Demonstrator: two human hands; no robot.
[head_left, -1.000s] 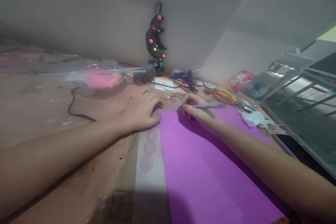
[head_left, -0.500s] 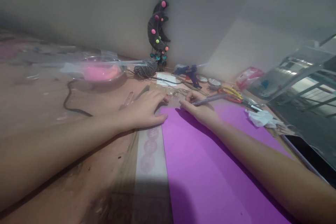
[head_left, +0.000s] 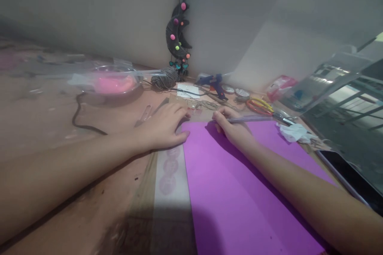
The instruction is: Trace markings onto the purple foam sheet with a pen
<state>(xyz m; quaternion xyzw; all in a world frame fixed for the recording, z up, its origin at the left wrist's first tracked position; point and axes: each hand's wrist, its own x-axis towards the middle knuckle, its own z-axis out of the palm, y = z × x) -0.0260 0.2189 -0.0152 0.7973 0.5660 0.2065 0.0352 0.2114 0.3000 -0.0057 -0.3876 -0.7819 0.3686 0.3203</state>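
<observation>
Cut off by the bottom edge: purple sheet [head_left: 233, 187], also partly covered by the right forearm [head_left: 299, 187]. Cut off at the right edge: phone [head_left: 350, 177] and that same forearm; at the left edge, left forearm [head_left: 74, 167]. Partly hidden in the right hand [head_left: 231, 129]: pen [head_left: 254, 118], its tip too small and shadowed to make out. Covered by the left hand [head_left: 166, 125]: upper end of the white strip [head_left: 181, 183], its circled print illegible. Blurred: clear dish [head_left: 139, 87] and far-left worktop [head_left: 44, 107].
</observation>
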